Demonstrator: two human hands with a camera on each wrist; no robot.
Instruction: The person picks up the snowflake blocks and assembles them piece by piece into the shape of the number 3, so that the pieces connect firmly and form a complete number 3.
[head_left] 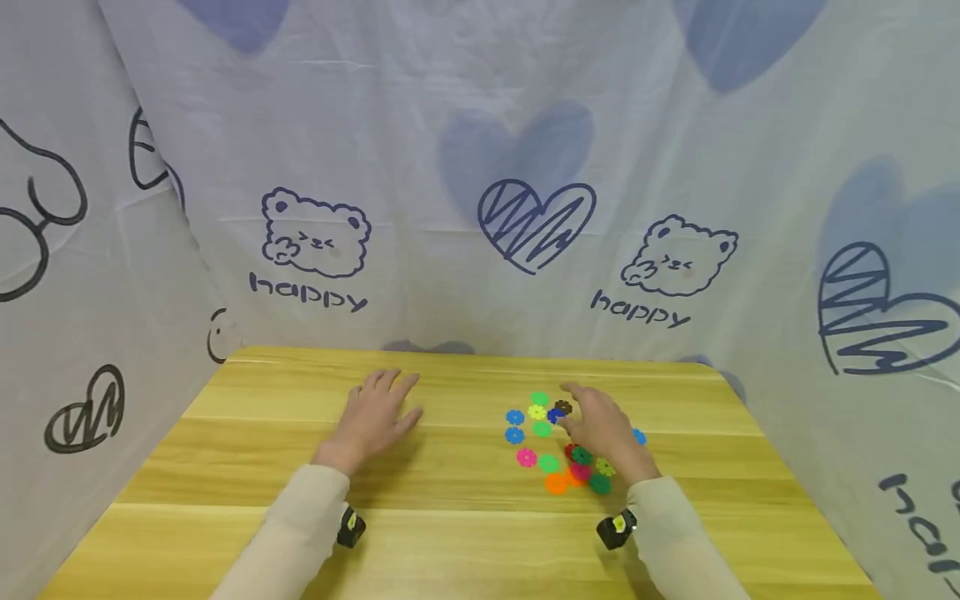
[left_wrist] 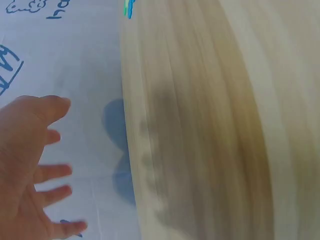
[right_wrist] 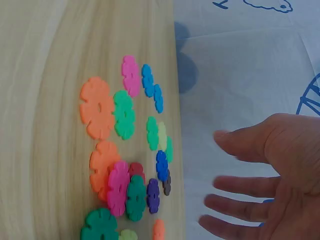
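Note:
Flat notched plastic discs, shaped like flowers, lie loose on the right half of the wooden table (head_left: 450,533). Among them are a pink disc (head_left: 527,457), an orange disc (head_left: 557,483), a yellow disc (head_left: 537,412) and a dark blue disc (head_left: 555,416). My right hand (head_left: 602,427) hovers over the right side of this group, holding nothing, its fingers spread in the right wrist view. Over the bare wood left of the discs is my left hand (head_left: 375,419), fingers spread and holding nothing; its shadow falls on the table.
A white cloth (head_left: 420,292) printed with hearts and bears hangs behind the table and at both sides. Each wrist wears a small black camera, one on the left (head_left: 350,527) and one on the right (head_left: 617,529).

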